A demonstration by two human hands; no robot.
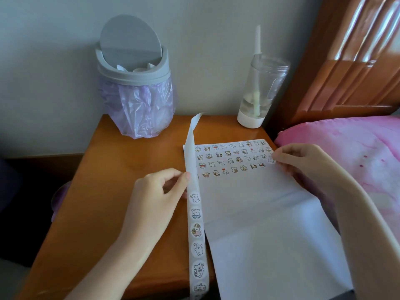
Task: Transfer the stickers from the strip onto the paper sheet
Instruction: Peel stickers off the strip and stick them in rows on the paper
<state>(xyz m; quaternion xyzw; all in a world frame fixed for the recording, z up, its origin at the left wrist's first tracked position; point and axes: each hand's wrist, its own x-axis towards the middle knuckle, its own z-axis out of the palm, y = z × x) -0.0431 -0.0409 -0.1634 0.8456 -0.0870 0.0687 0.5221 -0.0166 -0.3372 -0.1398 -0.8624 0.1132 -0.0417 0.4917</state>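
A sticker pinched at the sheet's far right edge.

My right fingers (pixel 279 156) pinched a round sticker (pixel 271 159) over the paper sheet (pixel 270 224), which lay on the desk (pixel 119 180). My left fingers (pixel 183 176) gripped the strip (pixel 195 213) on its bare part, along the sheet's left edge. Both felt light and floppy. The sticker looked tacky and likely to crease, so I judged its rim the safest hold.
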